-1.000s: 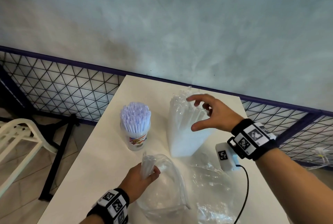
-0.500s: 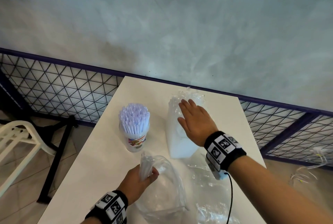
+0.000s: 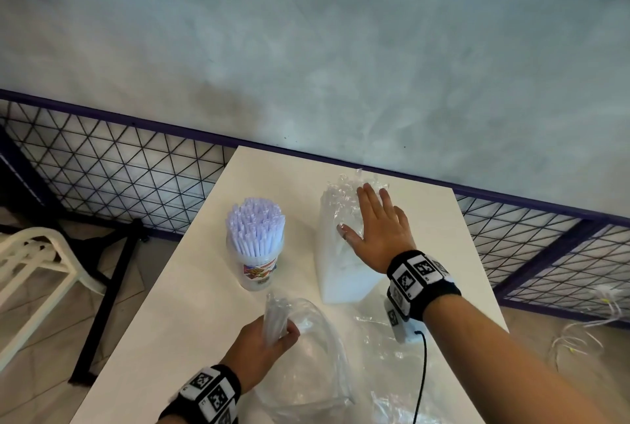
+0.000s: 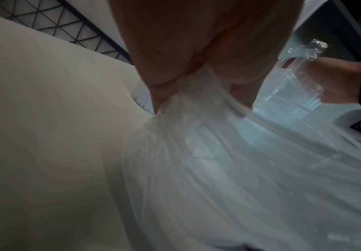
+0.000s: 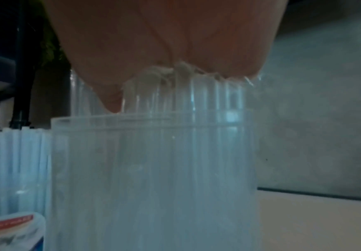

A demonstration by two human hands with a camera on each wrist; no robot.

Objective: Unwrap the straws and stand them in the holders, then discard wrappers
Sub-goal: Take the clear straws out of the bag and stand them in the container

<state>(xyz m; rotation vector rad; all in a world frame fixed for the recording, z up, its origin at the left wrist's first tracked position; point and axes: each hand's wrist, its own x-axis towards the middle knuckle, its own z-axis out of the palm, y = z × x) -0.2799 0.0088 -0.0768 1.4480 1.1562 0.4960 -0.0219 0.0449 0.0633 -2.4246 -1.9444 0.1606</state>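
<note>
My right hand lies flat, fingers straight, on the tops of a bunch of clear straws standing in a translucent holder at the table's far right. In the right wrist view the palm presses on the straw tips above the holder's rim. To its left a labelled cup is packed with white straws. Near the front edge my left hand grips the bunched neck of an empty clear wrapper. The left wrist view shows that wrapper fanning out below the fingers.
The white table is narrow, with edges close on both sides. More crumpled clear plastic lies under my right forearm. A wire mesh fence runs behind the table. A white plastic chair stands on the left.
My right hand went from hovering with curved fingers beside the clear straws to lying flat on their tops. The left hand keeps its grip on the wrapper.
</note>
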